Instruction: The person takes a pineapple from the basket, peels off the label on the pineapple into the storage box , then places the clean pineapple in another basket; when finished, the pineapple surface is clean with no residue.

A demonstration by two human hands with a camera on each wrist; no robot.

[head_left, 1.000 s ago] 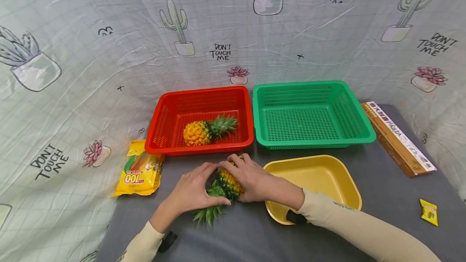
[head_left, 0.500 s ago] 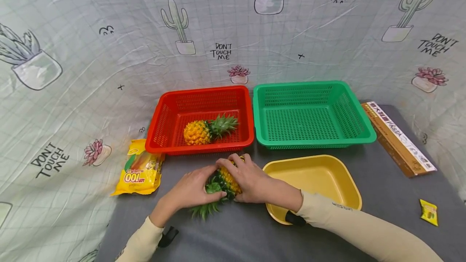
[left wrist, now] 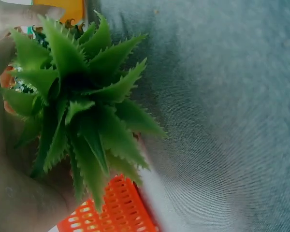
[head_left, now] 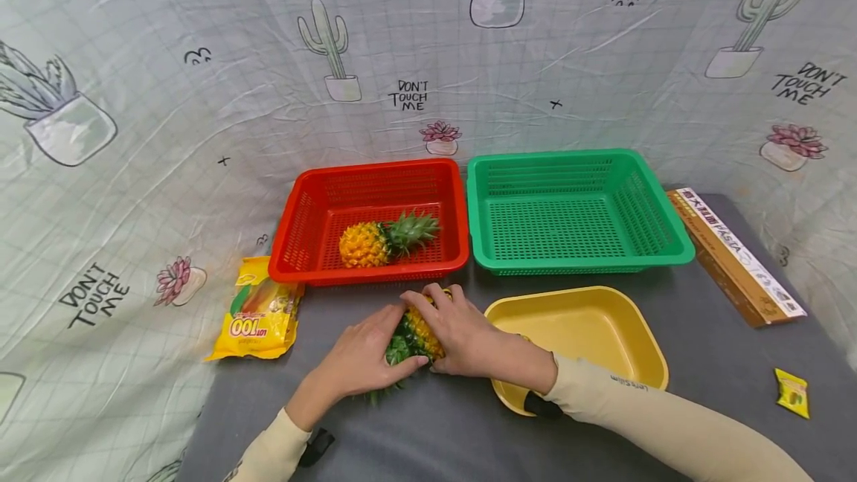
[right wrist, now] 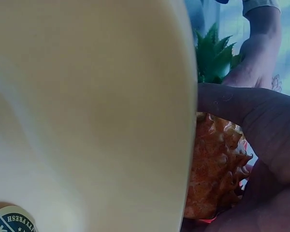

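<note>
A toy-like pineapple (head_left: 423, 332), yellow-orange with a green leafy crown (left wrist: 82, 106), lies on the grey table in front of the red basket. My right hand (head_left: 465, 333) grips its body from the right, fingers over the far side and thumb on the near side. My left hand (head_left: 361, 352) curls round the crown end, thumb near and fingers behind. Much of the fruit is hidden under both hands. In the right wrist view, spiky pineapple skin (right wrist: 215, 169) shows beside my right hand. Another pineapple (head_left: 364, 245) lies in the red basket (head_left: 368, 274).
A green basket (head_left: 582, 266) stands right of the red one. Near my right forearm sits a yellow basin (head_left: 652, 352); a round label (right wrist: 17, 220) shows at its lower left. A yellow snack bag (head_left: 257, 315), pasta box (head_left: 739, 259) and small yellow packet (head_left: 793, 393) lie around.
The left hand has shifted a little and covers more of the crown now. The pineapple has turned slightly between the hands. The right hand has hardly moved.
</note>
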